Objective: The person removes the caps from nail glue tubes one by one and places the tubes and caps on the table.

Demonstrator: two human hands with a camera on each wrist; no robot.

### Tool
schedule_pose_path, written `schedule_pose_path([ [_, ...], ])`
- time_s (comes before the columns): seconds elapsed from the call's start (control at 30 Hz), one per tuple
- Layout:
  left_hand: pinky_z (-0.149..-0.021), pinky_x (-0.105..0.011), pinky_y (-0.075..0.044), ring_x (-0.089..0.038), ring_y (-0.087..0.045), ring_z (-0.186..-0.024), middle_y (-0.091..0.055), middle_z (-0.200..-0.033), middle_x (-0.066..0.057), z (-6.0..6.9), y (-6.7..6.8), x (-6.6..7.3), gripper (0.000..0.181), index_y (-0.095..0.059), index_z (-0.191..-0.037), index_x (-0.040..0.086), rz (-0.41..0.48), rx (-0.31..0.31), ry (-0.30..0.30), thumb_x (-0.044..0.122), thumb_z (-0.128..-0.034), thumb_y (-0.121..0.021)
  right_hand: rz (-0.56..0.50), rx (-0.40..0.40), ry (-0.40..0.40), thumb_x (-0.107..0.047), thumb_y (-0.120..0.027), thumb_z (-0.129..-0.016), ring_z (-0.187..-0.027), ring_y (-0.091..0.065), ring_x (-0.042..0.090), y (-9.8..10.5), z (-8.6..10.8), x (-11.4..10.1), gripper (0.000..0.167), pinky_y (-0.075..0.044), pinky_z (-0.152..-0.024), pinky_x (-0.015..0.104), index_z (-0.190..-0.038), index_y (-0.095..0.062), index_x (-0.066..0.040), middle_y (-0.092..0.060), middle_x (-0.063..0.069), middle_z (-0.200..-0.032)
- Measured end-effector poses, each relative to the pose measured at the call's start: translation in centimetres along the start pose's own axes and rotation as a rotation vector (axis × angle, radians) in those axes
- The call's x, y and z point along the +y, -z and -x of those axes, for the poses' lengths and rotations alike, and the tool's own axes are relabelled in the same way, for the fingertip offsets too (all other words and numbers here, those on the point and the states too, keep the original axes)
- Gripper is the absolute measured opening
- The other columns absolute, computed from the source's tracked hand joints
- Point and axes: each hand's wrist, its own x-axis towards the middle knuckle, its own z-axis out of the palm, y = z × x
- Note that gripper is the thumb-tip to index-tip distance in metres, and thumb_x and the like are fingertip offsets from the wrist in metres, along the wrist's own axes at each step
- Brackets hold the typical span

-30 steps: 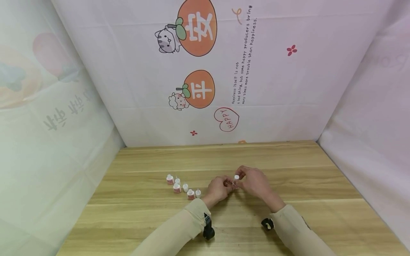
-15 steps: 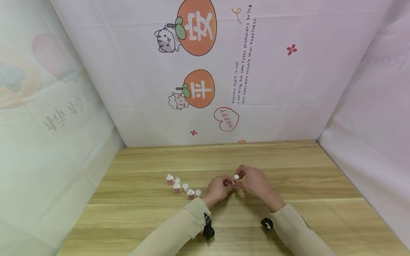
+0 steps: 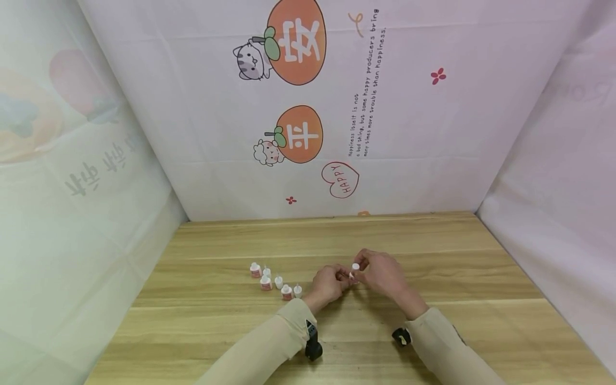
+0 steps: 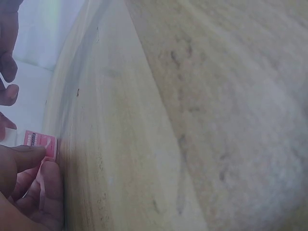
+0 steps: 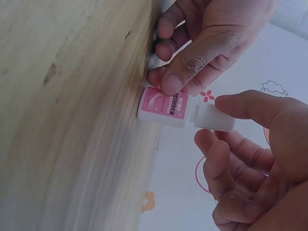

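Note:
In the right wrist view a small nail glue bottle [image 5: 163,107] with a pink label has its base against the wooden table. My left hand [image 3: 328,283] pinches the bottle's body between thumb and fingers; the left wrist view shows the thumb over the label. From the other side, my right hand [image 3: 382,272] pinches the white cap [image 5: 215,117] at the bottle's neck, with the thumb on one side and fingers on the other. A narrow gap shows between cap and shoulder. In the head view the fingers hide most of the bottle.
Left of my hands stand 3 similar bottles, one at the far end [image 3: 255,270], one in the middle [image 3: 266,283] and one nearest [image 3: 286,292]. Beside them are small white pieces [image 3: 298,291] with thin upright tips. White printed cloth [image 3: 409,160] walls the table's back and sides.
Both hands stay in the same spot around the bottle. Slightly more of its pink label shows between the fingers. The other bottles have not moved.

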Motion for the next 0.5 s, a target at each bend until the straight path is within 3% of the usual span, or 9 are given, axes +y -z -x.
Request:
schedule_pose_path([
  [0.5, -0.052, -0.018, -0.042, -0.003, -0.053, -0.056, -0.070, -0.078, 0.004, -0.10, -0.06, -0.19, 0.006, -0.072, -0.096, 0.013, -0.002, -0.002, -0.002, 0.016, -0.0911, -0.073, 0.000, -0.008, 0.009, -0.028, -0.076, -0.086, -0.078, -0.066, 0.013, -0.19, -0.13, 0.07, 0.016, -0.052, -0.066, 0.032, -0.099, -0.069, -0.021, -0.074, -0.004, -0.092],
])
